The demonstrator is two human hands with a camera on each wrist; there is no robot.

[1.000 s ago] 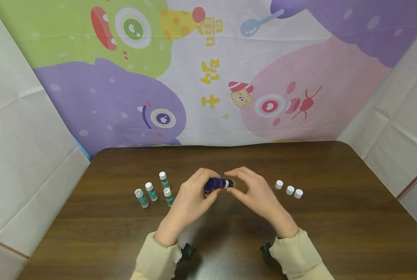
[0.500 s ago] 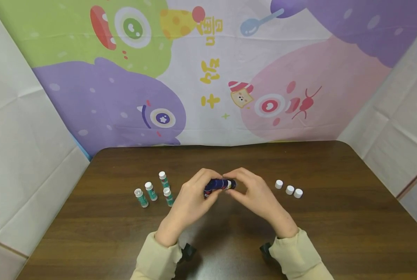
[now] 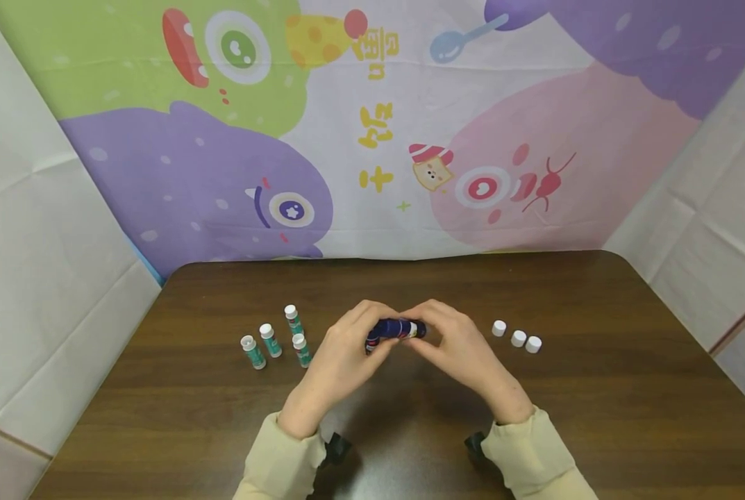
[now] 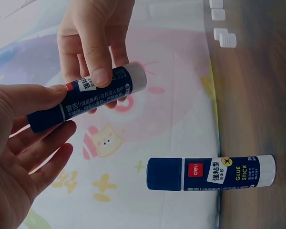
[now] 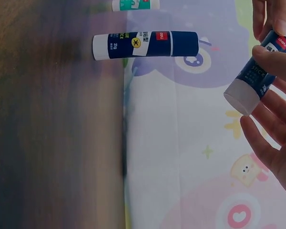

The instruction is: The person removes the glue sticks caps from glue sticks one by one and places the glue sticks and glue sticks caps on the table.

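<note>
A dark blue glue stick (image 4: 78,100) with a white end is held level between both hands over the table. My left hand (image 3: 344,347) pinches its blue cap end between thumb and fingers. From the other side my right hand (image 3: 456,340) grips the body near the white end, thumb on the label in the right wrist view. A second blue glue stick (image 4: 212,173) stands upright on the table, capped, just below the hands. In the head view most of that standing glue stick (image 3: 372,344) is hidden behind my left hand.
Several small teal-and-white tubes (image 3: 271,342) stand on the brown table (image 3: 222,430) to the left. Three white caps (image 3: 519,339) are to the right in the head view. A cartoon-printed cloth (image 3: 372,229) hangs behind the table's back edge.
My right hand has come slightly closer to the left, its fingers now further along the held glue stick. That stick has shifted a little to the right. The standing things have not moved.
</note>
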